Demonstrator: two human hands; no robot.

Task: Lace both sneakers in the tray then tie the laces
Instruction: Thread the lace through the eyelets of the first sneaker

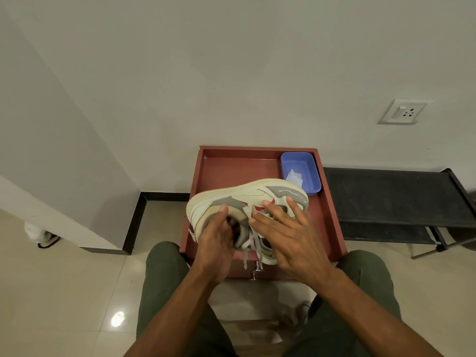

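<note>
A cream and grey sneaker [239, 195] with a red patch is tipped on its side over the red-brown tray [231, 163], sole facing away from me. My left hand [216, 243] grips its heel collar, thumb on the padded rim. My right hand [286, 235] lies over the tongue area with fingers spread, touching the upper. Grey laces [251, 243] hang loose between my hands, one end dangling past the tray's front edge. A second sneaker [266, 253] lies mostly hidden under my right hand; only a bit of its sole shows.
A blue plastic tub [309, 163] with a white scrap inside sits in the tray's back right corner. A black bench [394, 194] stands to the right. My knees in green trousers flank the tray's front. The wall is close behind.
</note>
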